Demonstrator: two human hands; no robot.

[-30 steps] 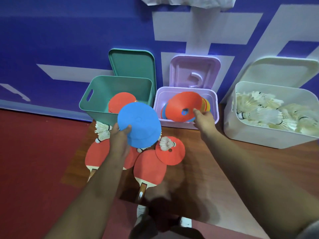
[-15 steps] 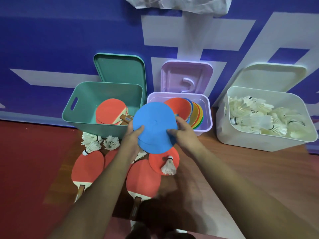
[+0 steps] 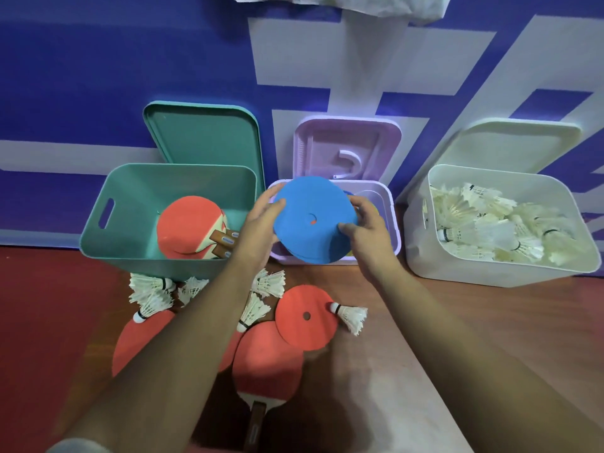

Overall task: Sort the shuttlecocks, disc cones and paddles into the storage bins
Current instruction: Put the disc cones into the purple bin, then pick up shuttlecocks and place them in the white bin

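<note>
A blue disc cone stack (image 3: 312,220) is held over the lilac bin (image 3: 392,220), tilted toward me. My left hand (image 3: 261,220) grips its left edge and my right hand (image 3: 367,232) grips its right edge. The teal bin (image 3: 130,191) on the left holds red paddles (image 3: 189,227). The white bin (image 3: 457,266) on the right is full of shuttlecocks (image 3: 490,223). On the floor near me lie a red disc cone (image 3: 305,317), red paddles (image 3: 266,361) and several loose shuttlecocks (image 3: 152,295), one of them (image 3: 349,315) beside the red cone.
All three bins stand against a blue and white wall, each with its lid (image 3: 202,135) propped open behind it. Brown wooden floor (image 3: 457,338) stretches to the right, red floor (image 3: 49,322) to the left. My feet are below, partly hidden by my arms.
The blue cone stack has gone up and right from above the floor pile to over the lilac bin. My right hand, earlier placing a red cone in that bin, now holds the blue stack too.
</note>
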